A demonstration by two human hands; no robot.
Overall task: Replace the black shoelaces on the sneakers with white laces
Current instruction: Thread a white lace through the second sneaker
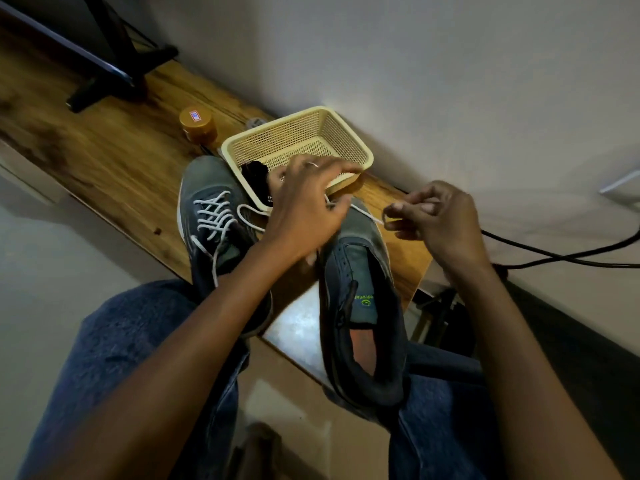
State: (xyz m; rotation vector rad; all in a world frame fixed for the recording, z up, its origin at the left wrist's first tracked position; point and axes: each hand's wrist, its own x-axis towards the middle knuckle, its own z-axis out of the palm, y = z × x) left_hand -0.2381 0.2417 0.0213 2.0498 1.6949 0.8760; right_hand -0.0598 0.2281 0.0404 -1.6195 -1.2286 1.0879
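Two grey-green sneakers lie on the wooden table edge and my lap. The left sneaker is laced with a white lace. The right sneaker has bare eyelets and its tongue shows. A loose white lace runs across the right sneaker's toe. My left hand hovers over that toe and pinches one part of the lace. My right hand pinches the lace's other end, to the right of the shoe. Black laces lie bunched in the basket's near corner.
A cream mesh basket stands behind the shoes against the wall. An orange-lidded jar sits left of it, a black stand further left. Black cables trail on the right. My jeans-clad knees are below the table edge.
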